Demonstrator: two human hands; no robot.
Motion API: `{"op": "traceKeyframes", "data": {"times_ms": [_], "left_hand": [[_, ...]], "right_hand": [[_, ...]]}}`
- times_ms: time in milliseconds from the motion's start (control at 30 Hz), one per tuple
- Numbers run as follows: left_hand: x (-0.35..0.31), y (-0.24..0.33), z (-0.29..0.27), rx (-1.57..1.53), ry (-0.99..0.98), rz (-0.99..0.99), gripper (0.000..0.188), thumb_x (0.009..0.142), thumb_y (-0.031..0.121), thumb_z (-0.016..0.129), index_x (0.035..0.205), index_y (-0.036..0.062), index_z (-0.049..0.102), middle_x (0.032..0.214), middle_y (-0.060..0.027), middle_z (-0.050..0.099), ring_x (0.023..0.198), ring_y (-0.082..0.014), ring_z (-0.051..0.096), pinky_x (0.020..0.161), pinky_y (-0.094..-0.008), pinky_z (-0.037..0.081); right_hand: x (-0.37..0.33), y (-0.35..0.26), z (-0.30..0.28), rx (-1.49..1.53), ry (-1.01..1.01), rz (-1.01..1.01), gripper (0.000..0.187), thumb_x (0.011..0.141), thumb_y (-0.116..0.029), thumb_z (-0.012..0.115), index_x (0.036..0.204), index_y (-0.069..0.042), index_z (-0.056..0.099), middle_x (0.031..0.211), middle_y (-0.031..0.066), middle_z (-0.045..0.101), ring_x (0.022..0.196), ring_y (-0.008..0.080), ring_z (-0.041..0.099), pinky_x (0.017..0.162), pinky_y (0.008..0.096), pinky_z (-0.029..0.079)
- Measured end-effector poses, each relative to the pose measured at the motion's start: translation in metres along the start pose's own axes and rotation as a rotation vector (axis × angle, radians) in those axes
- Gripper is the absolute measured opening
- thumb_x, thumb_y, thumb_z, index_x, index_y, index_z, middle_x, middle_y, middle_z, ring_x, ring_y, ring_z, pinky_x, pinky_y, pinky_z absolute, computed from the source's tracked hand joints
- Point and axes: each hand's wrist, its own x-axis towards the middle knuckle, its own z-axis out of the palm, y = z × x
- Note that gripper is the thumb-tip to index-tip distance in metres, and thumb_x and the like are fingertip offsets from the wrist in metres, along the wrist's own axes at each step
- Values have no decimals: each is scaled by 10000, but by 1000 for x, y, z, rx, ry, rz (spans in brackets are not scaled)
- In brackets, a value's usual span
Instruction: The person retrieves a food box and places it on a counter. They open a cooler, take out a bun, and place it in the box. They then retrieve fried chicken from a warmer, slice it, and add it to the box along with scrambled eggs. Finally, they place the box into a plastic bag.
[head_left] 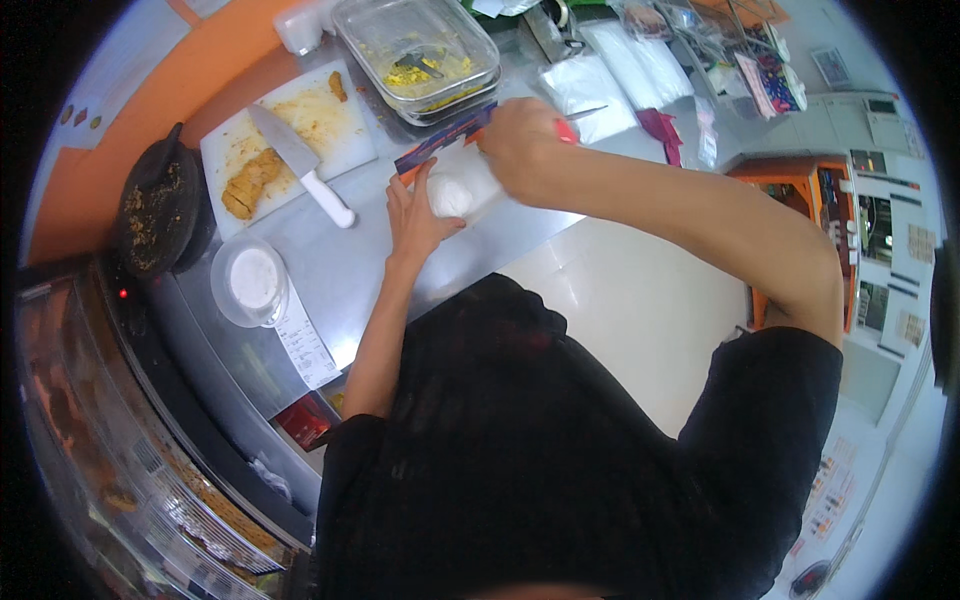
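Note:
My left hand (413, 218) curls around the near-left side of a white rounded bundle (452, 194), its thumb along the lower edge. The fingertips reach to the end of a long narrow blue and orange box (445, 143), which looks like a wrap-film box. At that box's other end is my right hand (527, 148), closed; what its fingers grip is hidden. Something small and red (566, 130) shows beside the right wrist. Pale, see-through sheeting seems to lie between the bundle and the right hand.
On the left, a kitchen knife (290, 150) and brown fried food (252, 184) lie on a white cutting board (355, 140). Around them are a dark mortar (160, 215), a plastic tub (250, 282) on a receipt (305, 345), glass trays (480, 85) and plastic bags (590, 95).

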Motion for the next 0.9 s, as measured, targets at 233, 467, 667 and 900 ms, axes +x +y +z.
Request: {"op": "traceKeyframes", "data": {"times_ms": [233, 467, 667, 900], "left_hand": [[-2, -6, 5, -56, 50, 39, 1232, 511, 321, 1023, 1574, 190, 413, 1409, -231, 409, 1318, -439, 431, 1085, -572, 397], [-6, -11, 3, -44, 32, 22, 1233, 551, 322, 1007, 1592, 181, 361, 1480, -240, 362, 1357, -445, 377, 1106, -584, 339], [-9, -20, 6, -87, 53, 83, 1123, 618, 381, 984, 1561, 136, 425, 1478, -280, 351, 1385, -467, 361, 1136, -581, 342], [-26, -38, -19, -343, 61, 135, 834, 737, 334, 924, 1428, 56, 550, 1546, -263, 308, 1396, -492, 341, 1154, -592, 307]], "right_hand": [[10, -77, -41, -103, -207, 178, 481, 660, -324, 902, 1064, -84, 800, 1067, 85, 725, 885, 287, 733, 556, 457, 595], [-45, -43, -49, -40, -67, 92, 393, 786, -377, 862, 1027, -71, 811, 1005, 129, 759, 967, 285, 755, 703, 435, 610], [-68, -14, -37, 79, 21, 90, 455, 812, -484, 827, 918, -42, 801, 895, 142, 764, 891, 299, 764, 741, 407, 601], [-125, 29, -109, 119, 243, 113, 708, 777, -685, 757, 872, 17, 752, 843, 195, 731, 778, 362, 727, 710, 461, 571]]}}
